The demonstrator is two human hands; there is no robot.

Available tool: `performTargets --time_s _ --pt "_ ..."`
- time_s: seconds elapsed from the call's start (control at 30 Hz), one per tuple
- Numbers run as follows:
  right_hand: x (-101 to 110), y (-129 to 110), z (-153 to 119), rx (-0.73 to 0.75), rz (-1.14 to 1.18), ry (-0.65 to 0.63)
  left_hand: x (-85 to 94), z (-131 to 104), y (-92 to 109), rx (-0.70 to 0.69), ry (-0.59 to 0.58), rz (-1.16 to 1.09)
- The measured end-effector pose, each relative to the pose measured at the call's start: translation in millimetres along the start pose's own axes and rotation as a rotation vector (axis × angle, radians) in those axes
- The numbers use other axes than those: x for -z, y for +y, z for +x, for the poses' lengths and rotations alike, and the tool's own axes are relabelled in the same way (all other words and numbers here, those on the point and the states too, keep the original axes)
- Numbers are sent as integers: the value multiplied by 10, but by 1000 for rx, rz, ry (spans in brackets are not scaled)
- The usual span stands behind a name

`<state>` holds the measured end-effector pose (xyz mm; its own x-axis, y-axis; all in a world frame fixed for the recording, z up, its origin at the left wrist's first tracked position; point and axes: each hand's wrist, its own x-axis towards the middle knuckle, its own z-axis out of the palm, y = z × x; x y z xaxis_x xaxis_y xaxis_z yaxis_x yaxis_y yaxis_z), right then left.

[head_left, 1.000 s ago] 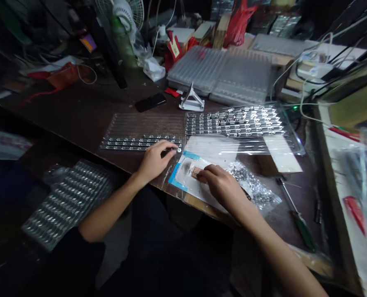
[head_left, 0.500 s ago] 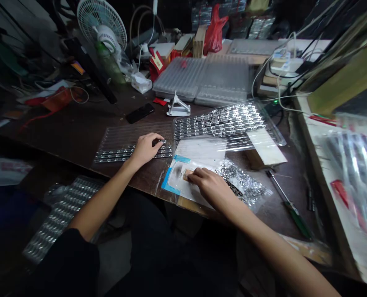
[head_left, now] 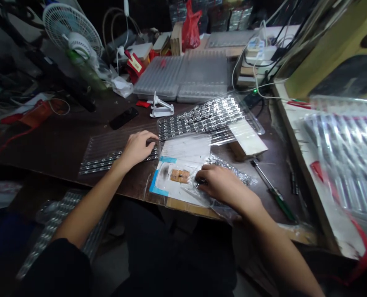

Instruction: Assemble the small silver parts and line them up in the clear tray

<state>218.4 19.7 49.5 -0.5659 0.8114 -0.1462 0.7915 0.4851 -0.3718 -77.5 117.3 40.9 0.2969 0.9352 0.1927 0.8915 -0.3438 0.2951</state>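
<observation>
Across the dark desk [head_left: 58, 150] two clear trays lie side by side, both part full; the right tray [head_left: 257, 124] carries metal pieces [head_left: 198, 119] over most of its far side, with see-through plastic along its near strip; the left tray [head_left: 107, 142] has only a few near rows laid with similar pieces, and its far rows show bare plastic, so by the look of it the left one has the larger share left; whether either is being filled or drawn from, one still picture cannot settle.

Nearer the person, a white sheet [head_left: 185, 146] edged with blue tape lies partly under the right tray; on its right side rests a clear plastic bag [head_left: 254, 180] heaped with loose, shiny small parts [head_left: 237, 172]; these are too small and jumbled to make out one by one.

The left hand [head_left: 138, 146] reaches over the right end of the left tray, thumb and finger close together; I cannot tell whether anything is pinched there; the right hand [head_left: 217, 181] curls at the bag's left side, its grip narrow and its contents hidden; just beside its fingertips, apart from them, the small brown block [head_left: 179, 176] lies on the sheet.
</observation>
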Motion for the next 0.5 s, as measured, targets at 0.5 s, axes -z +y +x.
performTargets --time_s 0.5 --pt "-68 79 67 37 229 10 -432 623 1070 -246 84 -189"
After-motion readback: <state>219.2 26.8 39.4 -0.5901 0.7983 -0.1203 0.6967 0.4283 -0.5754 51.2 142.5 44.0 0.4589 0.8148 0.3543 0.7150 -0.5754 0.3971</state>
